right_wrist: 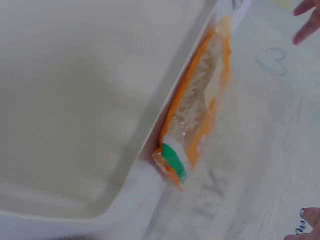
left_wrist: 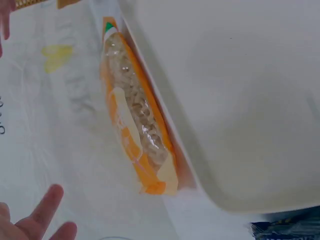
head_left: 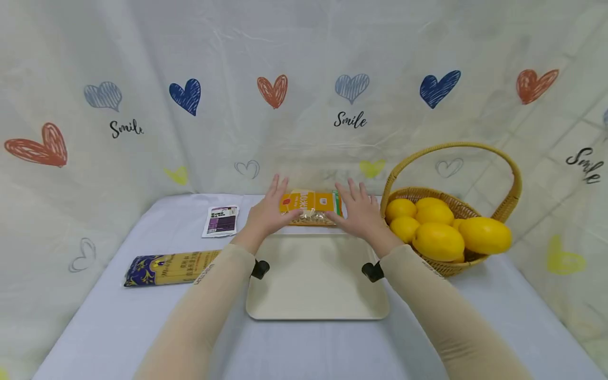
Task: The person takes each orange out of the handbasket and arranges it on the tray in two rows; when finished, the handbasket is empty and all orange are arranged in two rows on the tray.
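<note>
An orange bag with a clear window [head_left: 311, 207] lies behind the tray, pale dry pieces showing through it. My left hand [head_left: 272, 210] is held at the bag's left end in the head view, fingers spread and straight, nothing in it. On the other side, my right hand [head_left: 357, 210] is spread the same way by the bag's right end, also holding nothing. In both wrist views the fingers stand apart from the bag [left_wrist: 135, 115]. The beige tray [head_left: 317, 279] lies under and between the forearms.
At the right stands a wicker basket [head_left: 515, 192] heaped with yellow lemons [head_left: 438, 241]. To the left lie a purple and white packet [head_left: 221, 220] and a long blue and yellow pasta pack [head_left: 171, 267], partly behind the left sleeve. A curtain with printed hearts [head_left: 304, 132] hangs behind the table.
</note>
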`<state>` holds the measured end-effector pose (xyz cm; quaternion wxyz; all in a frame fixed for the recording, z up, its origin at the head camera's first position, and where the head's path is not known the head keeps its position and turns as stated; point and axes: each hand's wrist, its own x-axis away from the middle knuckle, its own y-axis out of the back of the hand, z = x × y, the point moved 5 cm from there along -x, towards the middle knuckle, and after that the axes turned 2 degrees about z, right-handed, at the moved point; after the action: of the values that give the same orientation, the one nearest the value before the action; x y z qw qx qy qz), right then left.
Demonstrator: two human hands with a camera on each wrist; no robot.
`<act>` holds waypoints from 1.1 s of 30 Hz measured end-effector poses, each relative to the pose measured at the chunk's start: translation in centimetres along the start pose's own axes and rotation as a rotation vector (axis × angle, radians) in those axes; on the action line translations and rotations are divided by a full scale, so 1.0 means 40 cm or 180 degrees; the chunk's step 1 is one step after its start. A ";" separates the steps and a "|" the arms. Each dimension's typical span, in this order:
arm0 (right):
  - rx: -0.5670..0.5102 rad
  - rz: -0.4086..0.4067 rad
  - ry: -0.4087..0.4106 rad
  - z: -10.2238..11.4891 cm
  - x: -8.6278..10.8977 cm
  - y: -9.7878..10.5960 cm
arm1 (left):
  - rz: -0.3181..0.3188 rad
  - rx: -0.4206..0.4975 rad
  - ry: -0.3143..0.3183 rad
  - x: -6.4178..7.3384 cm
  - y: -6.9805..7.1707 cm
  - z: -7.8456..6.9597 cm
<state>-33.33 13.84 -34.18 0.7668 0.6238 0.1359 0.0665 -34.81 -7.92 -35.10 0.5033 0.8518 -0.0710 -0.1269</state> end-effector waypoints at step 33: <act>-0.1682 -0.0384 0.0575 -0.013 0.300 0.065 | 0.1265 0.1367 0.0993 0.377 -0.071 0.194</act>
<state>-21.84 18.15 -33.24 0.8901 0.3847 0.2184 0.1091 -22.62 -16.81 -43.34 0.3318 0.9171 -0.1830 0.1236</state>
